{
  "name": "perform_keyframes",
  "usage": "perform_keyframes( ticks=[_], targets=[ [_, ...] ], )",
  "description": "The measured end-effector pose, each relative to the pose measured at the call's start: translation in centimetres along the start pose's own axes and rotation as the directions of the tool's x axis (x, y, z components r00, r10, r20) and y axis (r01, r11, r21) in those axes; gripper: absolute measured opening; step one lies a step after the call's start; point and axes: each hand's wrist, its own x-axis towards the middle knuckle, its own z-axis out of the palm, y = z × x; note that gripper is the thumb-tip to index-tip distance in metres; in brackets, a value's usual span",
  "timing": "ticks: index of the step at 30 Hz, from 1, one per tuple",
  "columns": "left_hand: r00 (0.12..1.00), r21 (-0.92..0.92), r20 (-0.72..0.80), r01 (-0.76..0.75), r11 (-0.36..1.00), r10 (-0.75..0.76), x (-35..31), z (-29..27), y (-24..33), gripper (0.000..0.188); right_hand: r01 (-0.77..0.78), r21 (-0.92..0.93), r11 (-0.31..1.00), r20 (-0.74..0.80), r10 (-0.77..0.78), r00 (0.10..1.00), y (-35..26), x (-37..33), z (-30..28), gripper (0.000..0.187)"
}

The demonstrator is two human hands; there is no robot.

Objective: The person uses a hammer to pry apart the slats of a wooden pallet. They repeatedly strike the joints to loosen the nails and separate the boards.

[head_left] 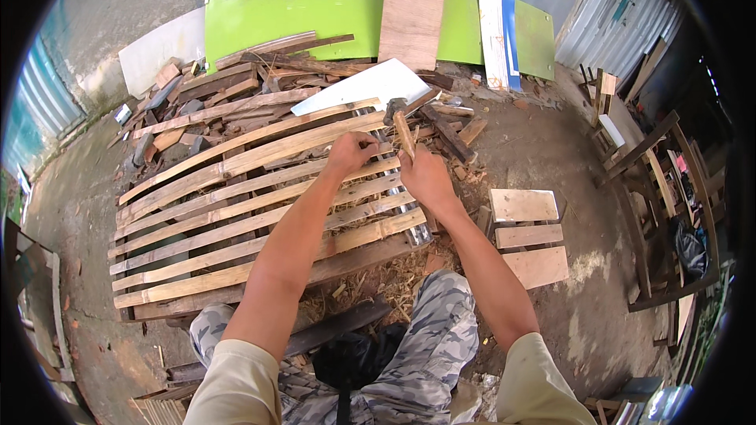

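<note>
My right hand (pixel 425 175) grips a hammer's wooden handle (pixel 404 135), long axis toward 12 o'clock, head (pixel 393 107) at the far end. My left hand (pixel 350 153), pinched narrow, touches a pallet slat (pixel 236 159) just at 9 o'clock of the handle. What it pinches, I can't tell.

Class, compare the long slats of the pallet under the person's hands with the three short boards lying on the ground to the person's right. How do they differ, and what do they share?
The pallet slats are long, narrow strips; the short boards are short and wide. The slats lie across crosspieces in one frame; the boards lie loose on dirt. Both hands are at the slats, the right hand gripping a hammer, the left hand pinching something small; no hand touches the boards. Both are pale, bare wood.
</note>
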Motion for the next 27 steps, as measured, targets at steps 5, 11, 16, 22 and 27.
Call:
perform_keyframes(
  ticks=[5, 11, 16, 22, 27],
  targets=[
    [0.977, 0.025, -0.047, -0.206, 0.978, 0.207, 0.8, -1.9, -2.4, 0.029, 0.067, 0.005, 0.998, -0.021, -0.067, 0.998, -1.6, -0.2, -1.0, 0.042],
    [0.997, 0.452, 0.059, 0.014, 0.892, -0.046, -1.2, -2.2, 2.2, 0.055, 0.125, -0.063, 0.990, -0.063, -0.129, 0.990, 0.9, 0.2, -0.6, 0.038],
    [0.990, 0.491, 0.036, 0.100, 0.865, -0.135, -2.2, -2.9, 0.5, 0.076, 0.112, 0.065, 0.991, -0.122, -0.104, 0.987, -3.7, -0.2, -2.4, 0.038],
    [0.984, 0.474, 0.072, 0.109, 0.874, -0.162, -0.9, -1.7, 0.3, 0.074, 0.105, -0.069, 0.992, -0.004, -0.105, 0.994, 1.1, 0.7, 1.5, 0.035],
    [0.977, 0.499, 0.061, 0.148, 0.854, -0.205, -1.2, -2.6, 0.0, 0.072, 0.016, 0.055, 0.998, -0.016, -0.015, 1.000, -3.9, -0.7, -2.3, 0.041]
  ],
)
